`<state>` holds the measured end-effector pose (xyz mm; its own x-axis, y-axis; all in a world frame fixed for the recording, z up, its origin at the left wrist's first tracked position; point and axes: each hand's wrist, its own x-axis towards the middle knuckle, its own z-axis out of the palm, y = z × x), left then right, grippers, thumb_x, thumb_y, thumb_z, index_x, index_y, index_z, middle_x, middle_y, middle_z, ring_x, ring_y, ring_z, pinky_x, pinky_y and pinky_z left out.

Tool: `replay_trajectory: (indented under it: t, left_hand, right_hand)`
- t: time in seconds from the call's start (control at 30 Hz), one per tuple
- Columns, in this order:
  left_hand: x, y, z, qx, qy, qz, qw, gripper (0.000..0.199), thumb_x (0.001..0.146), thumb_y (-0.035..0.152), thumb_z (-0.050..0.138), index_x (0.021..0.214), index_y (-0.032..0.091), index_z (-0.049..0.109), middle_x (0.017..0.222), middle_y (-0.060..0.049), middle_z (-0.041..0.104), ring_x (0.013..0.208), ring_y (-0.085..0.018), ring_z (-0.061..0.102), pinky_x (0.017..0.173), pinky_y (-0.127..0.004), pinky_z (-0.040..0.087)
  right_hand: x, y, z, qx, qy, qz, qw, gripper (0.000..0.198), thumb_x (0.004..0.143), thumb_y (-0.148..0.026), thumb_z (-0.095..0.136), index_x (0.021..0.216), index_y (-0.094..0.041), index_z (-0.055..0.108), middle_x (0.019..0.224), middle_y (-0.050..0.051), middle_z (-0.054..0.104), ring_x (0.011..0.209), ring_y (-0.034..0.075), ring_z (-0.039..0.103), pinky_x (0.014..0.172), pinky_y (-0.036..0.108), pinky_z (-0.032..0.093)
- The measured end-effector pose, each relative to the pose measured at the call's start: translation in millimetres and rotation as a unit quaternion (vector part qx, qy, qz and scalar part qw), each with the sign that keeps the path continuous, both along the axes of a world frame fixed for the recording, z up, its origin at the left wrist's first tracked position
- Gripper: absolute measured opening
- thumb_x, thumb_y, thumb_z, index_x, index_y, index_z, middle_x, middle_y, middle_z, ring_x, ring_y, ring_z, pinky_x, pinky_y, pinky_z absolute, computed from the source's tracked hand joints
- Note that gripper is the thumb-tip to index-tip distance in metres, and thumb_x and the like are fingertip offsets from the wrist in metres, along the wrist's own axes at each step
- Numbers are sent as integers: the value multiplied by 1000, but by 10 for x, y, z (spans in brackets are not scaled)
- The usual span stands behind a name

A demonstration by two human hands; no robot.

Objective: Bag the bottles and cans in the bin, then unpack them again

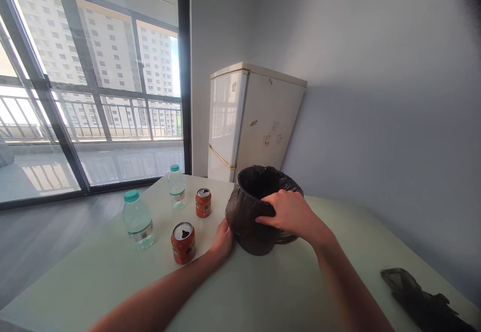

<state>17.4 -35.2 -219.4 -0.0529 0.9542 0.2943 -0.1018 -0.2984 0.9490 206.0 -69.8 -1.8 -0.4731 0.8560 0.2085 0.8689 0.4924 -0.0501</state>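
A small dark trash can (255, 244) stands on the table, lined with a black trash bag (244, 209) that is folded over its rim and bulges around its sides. My right hand (287, 212) is closed on the bag at the near right of the rim, thumb outside and fingers reaching over into the opening. Low on the can's left side, my left hand (223, 239) holds against it; most of its fingers are hidden behind the can and bag. Inside the can it is too dark to make anything out.
Left of the can stand two opened orange drink cans (184, 247) and two clear bottles (139, 224) with green caps. A crumpled black plastic bag (417, 297) lies at the right on the pale table (270, 297). Behind are a white fridge (270, 116) and a glass sliding door (93, 91).
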Motion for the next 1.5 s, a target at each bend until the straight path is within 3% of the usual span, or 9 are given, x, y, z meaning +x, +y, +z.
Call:
replay_trajectory:
  t: [0.73,1.07,1.5]
  left_hand:
    - [-20,60,-99,-3,-8,-20,1000,44,96,51,58,122,19,72,129,-12,72,126,-32,61,113,-49,46]
    - [-21,-10,53,12,8,-10,1000,49,94,55,57,124,18,73,131,-12,72,125,-32,62,112,-49,47]
    - [-28,17,-18,13,3,-6,1000,48,95,52,58,124,17,72,131,-13,71,124,-32,62,112,-49,47]
  right_hand:
    - [-24,-14,17,4,-18,-9,1000,24,84,-53,74,89,-30,77,79,-1,76,77,22,71,68,29,37]
    - [-21,-23,23,11,-21,-11,1000,27,85,-54,74,93,-29,77,83,0,77,80,23,72,70,30,41]
    - [-38,-39,34,1,-18,-14,1000,25,86,-53,73,87,-29,76,77,0,76,75,22,71,71,30,42]
